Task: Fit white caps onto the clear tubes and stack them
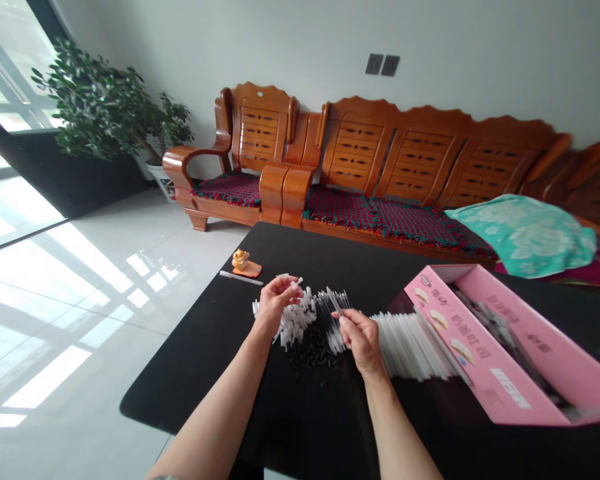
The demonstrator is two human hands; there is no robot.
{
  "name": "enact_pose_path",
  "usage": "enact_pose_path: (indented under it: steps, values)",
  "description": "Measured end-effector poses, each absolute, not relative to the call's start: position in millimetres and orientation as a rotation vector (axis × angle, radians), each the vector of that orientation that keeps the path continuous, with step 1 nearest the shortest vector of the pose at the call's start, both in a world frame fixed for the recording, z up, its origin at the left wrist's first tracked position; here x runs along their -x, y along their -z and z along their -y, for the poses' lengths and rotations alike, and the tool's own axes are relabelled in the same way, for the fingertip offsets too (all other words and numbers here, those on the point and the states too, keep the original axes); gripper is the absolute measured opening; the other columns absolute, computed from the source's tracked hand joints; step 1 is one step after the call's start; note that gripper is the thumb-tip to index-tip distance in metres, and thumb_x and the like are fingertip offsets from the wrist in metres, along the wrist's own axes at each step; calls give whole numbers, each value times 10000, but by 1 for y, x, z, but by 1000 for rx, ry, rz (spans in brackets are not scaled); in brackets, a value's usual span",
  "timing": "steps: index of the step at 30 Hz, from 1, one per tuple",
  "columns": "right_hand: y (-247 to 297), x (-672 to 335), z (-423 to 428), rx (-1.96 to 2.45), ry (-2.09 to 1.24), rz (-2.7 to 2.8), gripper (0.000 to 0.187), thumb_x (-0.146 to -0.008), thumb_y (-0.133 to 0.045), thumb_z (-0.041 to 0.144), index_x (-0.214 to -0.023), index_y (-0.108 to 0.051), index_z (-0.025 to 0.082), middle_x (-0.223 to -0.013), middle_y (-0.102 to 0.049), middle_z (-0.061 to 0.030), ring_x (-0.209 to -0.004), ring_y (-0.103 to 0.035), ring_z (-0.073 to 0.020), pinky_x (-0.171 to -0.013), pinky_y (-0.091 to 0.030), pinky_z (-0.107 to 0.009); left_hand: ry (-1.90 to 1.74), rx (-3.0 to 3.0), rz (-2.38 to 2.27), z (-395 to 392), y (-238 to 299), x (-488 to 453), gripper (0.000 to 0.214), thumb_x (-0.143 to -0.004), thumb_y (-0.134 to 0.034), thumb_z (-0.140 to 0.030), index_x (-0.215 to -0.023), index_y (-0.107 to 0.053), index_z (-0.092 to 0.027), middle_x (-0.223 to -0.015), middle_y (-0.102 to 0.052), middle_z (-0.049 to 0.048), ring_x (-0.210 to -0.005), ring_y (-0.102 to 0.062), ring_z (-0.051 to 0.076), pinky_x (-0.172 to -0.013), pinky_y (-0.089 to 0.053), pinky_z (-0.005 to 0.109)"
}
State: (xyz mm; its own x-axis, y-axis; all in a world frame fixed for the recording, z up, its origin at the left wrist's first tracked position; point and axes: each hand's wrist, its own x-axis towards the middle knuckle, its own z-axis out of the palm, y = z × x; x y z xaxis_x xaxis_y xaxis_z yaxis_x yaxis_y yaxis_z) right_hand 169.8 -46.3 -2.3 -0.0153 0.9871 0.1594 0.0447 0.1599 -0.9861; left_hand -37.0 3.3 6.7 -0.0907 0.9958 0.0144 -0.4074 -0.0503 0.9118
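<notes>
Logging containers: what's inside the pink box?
Grey and dark items, too indistinct to identify, show inside the pink box; its near side hides whatever lies lower.

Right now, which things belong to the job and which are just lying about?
Likely the job:
- short white pieces
- small black pieces
- thin rods
- whitish tubes
- pink box, possibly

Lying about:
- yellow figurine
- turquoise towel
- potted plant
</notes>
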Motion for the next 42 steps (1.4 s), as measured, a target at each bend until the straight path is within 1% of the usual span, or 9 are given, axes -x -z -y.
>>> enact_pose_path:
  steps: [2,7,14,21,31,36,38,40,42]
  values:
    - [2,-169,48,1172,-953,1493,280,-860,-578,370,-945,-711,139,-504,-420,60,-443,-354,-82,-428,-263,-212,-1450,-787,-903,-3,-8,36,411,-651,-805,-386,-921,-649,-119,-723,-673,35,-646,-652,131,-583,-513,219]
    - [-6,-167,52,1228,-832,1717,280,-872,-541,356,-935,-713,144,-564,-497,28,-488,-411,-102,-455,-287,-222,-1436,-756,-907,-2,-9,37,387,-633,-824,-377,-863,-657,-115,-704,-661,27,-581,-626,108,-513,-488,189]
    - [-11,-165,53,1258,-775,1774,260,-872,-522,340,-898,-701,154,-586,-546,18,-514,-463,-119,-486,-329,-229,-1382,-940,-896,2,-10,31,315,-683,-789,-379,-815,-659,-125,-694,-659,26,-552,-614,107,-456,-436,174]
    - [-10,-166,53,1272,-738,1793,237,-863,-533,320,-902,-707,164,-637,-614,-4,-546,-503,-143,-517,-357,-247,-1344,-1000,-894,0,-4,27,327,-680,-789,-395,-818,-658,-128,-684,-665,29,-542,-620,126,-447,-449,199]
    - [-11,-165,53,1258,-766,1752,207,-849,-554,314,-868,-707,176,-577,-550,15,-517,-455,-139,-490,-319,-248,-1266,-989,-925,2,-9,22,332,-642,-811,-396,-756,-644,-134,-605,-639,16,-522,-619,145,-436,-443,218]
    - [-11,-164,53,1248,-766,1764,215,-865,-554,343,-848,-692,178,-584,-525,19,-530,-443,-133,-498,-317,-244,-1262,-1001,-926,4,-9,21,327,-723,-749,-446,-803,-662,-141,-588,-616,8,-546,-633,165,-461,-453,236]
    - [-11,-164,53,1239,-758,1771,223,-871,-557,355,-846,-689,177,-592,-530,18,-536,-449,-134,-506,-326,-244,-1250,-1005,-940,4,-10,21,338,-730,-743,-454,-821,-671,-137,-587,-609,8,-538,-627,164,-454,-447,235]
    - [-11,-163,53,1236,-741,1776,229,-876,-557,362,-847,-689,177,-596,-541,15,-539,-464,-137,-515,-338,-245,-1229,-1032,-956,4,-9,21,341,-736,-735,-464,-793,-671,-134,-597,-616,18,-506,-606,150,-428,-427,227]
    - [-12,-163,52,1232,-717,1784,234,-883,-552,365,-853,-691,179,-608,-560,8,-551,-489,-144,-530,-355,-248,-1205,-1084,-978,4,-9,21,350,-753,-711,-481,-724,-658,-137,-590,-623,27,-451,-563,122,-392,-387,213]
